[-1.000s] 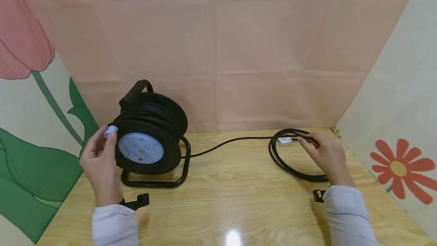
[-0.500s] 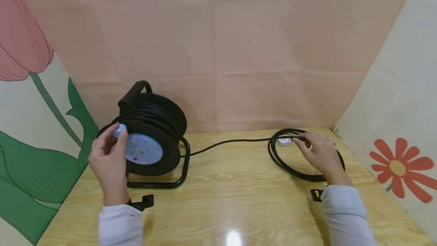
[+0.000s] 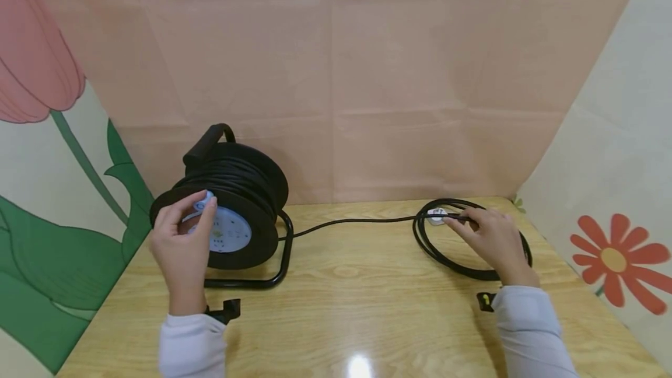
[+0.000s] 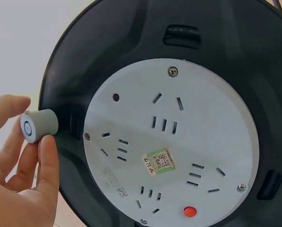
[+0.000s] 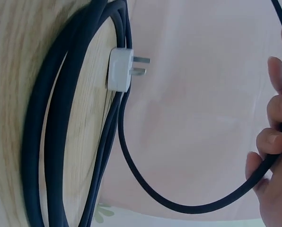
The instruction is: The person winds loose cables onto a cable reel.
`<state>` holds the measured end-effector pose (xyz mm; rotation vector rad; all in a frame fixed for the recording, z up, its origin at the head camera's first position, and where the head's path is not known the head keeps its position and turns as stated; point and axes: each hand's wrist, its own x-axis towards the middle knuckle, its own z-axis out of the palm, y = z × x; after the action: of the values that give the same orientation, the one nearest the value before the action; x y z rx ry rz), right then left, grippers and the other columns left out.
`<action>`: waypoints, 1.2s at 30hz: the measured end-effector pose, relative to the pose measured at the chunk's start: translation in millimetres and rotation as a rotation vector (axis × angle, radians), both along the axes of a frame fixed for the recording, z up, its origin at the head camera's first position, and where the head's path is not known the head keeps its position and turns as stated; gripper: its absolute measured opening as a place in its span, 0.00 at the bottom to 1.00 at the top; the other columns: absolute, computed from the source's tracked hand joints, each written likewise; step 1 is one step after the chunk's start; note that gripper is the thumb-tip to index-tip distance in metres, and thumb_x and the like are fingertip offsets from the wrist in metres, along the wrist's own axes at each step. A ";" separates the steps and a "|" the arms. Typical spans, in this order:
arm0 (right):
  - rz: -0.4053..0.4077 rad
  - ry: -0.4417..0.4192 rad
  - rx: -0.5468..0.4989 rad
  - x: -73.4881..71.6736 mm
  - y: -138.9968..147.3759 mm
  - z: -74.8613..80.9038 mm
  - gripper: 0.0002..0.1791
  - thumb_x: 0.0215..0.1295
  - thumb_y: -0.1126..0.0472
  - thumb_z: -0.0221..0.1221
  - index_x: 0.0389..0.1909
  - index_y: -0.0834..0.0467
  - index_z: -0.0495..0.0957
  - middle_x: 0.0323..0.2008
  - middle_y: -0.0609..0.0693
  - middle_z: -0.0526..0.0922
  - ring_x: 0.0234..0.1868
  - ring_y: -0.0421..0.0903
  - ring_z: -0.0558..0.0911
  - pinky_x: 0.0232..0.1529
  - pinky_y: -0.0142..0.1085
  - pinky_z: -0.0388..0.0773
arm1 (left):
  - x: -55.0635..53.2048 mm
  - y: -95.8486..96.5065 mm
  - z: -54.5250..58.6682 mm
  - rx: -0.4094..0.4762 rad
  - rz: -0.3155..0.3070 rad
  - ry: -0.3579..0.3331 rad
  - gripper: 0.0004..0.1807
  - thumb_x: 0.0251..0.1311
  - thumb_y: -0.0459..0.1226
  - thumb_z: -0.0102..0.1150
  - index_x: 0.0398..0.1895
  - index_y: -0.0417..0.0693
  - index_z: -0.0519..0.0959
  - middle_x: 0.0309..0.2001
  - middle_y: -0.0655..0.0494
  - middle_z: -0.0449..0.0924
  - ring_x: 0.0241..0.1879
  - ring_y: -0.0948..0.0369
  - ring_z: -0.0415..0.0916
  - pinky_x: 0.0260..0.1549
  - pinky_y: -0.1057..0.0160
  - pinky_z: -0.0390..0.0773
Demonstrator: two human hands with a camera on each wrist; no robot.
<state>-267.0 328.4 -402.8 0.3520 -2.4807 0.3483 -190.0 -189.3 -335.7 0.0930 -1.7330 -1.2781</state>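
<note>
- Two-handed here: pinching the pale blue knob in the left hand, right at the front of the reel.
- Over on the right, curling the right hand round the black cable, near the coil on the counter.
- Hard to say whether touching the socket disc or just clear of it.
- Careful! Could snag on the white plug, prongs exposed beside the coil, with one sharp pull.
- Could wind loose or crossed, too, from slack through the right hand.
</note>
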 end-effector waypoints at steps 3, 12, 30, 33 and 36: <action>0.040 -0.016 0.007 -1.8 -2.5 -0.8 0.14 0.62 0.43 0.56 0.30 0.49 0.76 0.17 0.45 0.67 0.21 0.46 0.64 0.29 0.43 0.56 | -0.8 2.2 -0.8 -0.026 0.011 0.008 0.12 0.50 0.44 0.68 0.38 0.53 0.85 0.35 0.57 0.75 0.37 0.64 0.73 0.36 0.78 0.77; -0.051 0.029 0.013 -0.7 -9.0 -4.6 0.21 0.58 0.34 0.55 0.29 0.47 0.78 0.15 0.44 0.68 0.14 0.44 0.63 0.15 0.39 0.57 | 0.0 12.7 3.1 -0.067 -0.006 0.051 0.10 0.48 0.44 0.69 0.33 0.51 0.86 0.32 0.56 0.77 0.34 0.63 0.74 0.35 0.77 0.78; 0.029 -0.056 0.045 -7.2 -20.6 -9.8 0.17 0.66 0.43 0.52 0.38 0.51 0.78 0.24 0.47 0.74 0.28 0.47 0.71 0.32 0.49 0.64 | 2.5 20.7 0.4 -0.112 -0.071 -0.069 0.11 0.49 0.51 0.67 0.29 0.56 0.86 0.29 0.60 0.76 0.30 0.66 0.75 0.29 0.78 0.78; 0.036 -0.058 0.053 -7.9 -24.9 -10.0 0.17 0.67 0.43 0.50 0.39 0.50 0.78 0.25 0.47 0.77 0.31 0.48 0.73 0.33 0.51 0.65 | 2.2 20.5 -0.9 -0.151 -0.083 -0.133 0.11 0.48 0.54 0.66 0.28 0.61 0.85 0.28 0.64 0.77 0.30 0.68 0.75 0.26 0.77 0.77; 0.019 0.016 0.074 -7.5 -29.7 -10.3 0.18 0.62 0.39 0.54 0.30 0.49 0.77 0.18 0.44 0.72 0.23 0.45 0.69 0.26 0.45 0.63 | 3.2 22.2 0.3 -0.229 -0.095 -0.191 0.11 0.49 0.56 0.64 0.27 0.63 0.84 0.28 0.67 0.77 0.28 0.71 0.74 0.25 0.75 0.78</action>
<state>-274.5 298.8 -413.1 0.4070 -2.4810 0.2609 -186.8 -167.2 -335.5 -0.0004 -2.0585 -1.1596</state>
